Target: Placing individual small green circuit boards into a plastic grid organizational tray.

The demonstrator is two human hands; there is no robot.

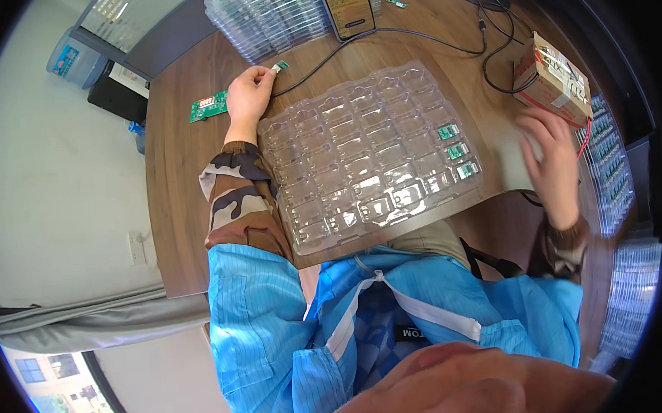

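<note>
My left hand (251,99) pinches a small green circuit board (283,65) with a white part, over the far left of the table. A larger green circuit board with a lit display (207,105) lies just left of that hand, partly hidden by it. My right hand (553,156) hovers at the table's right edge beside a cardboard box (558,82); it is a little blurred, its fingers are apart and nothing shows in them. Between my hands lies a clear plastic tray (358,157) of many pockets. Three small green circuit boards (458,151) sit in its right-hand column.
Stacked clear trays (264,21) stand at the back, beside a propped phone (348,10). A black cable (412,31) crosses the far table. One small board (396,1) lies at the back. Filled trays (611,165) stand at the right, with more clear trays (630,289) below them.
</note>
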